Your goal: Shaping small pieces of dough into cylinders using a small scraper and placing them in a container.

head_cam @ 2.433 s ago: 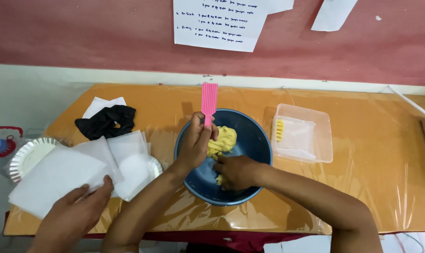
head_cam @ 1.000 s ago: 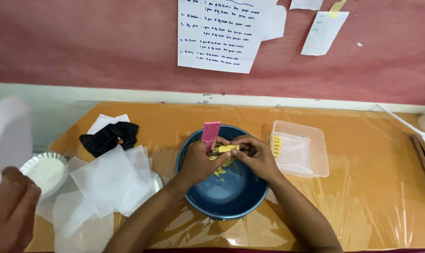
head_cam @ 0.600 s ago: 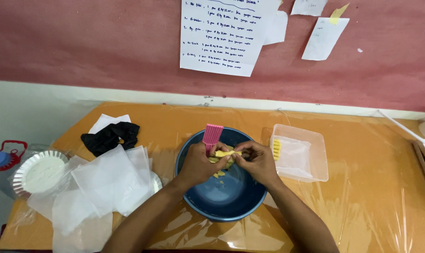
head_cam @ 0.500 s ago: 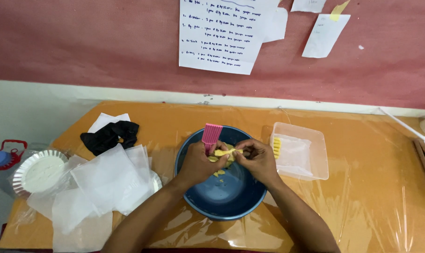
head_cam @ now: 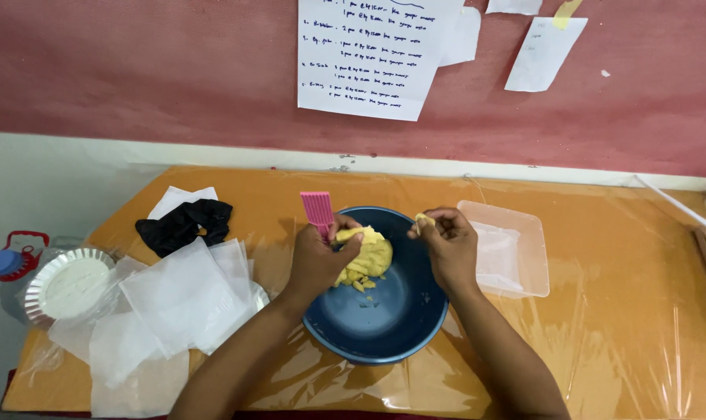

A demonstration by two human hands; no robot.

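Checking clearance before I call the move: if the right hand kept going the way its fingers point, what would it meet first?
The right hand, pinching a small dough bit, points left toward the dough lump held by the left hand; probably that lump first, though depth is unclear.

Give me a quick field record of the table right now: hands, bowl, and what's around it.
left hand: holds the yellow dough and a pink scraper over the blue bowl
right hand: pinches a small dough piece in its fingers above the bowl's rim
bowl contents: dough lump and loose crumbs
right of bowl: clear plastic tray, touching the bowl or nearly so
left of bowl: white paper sheets, black cloth, foil dish
surface: orange table under clear plastic film
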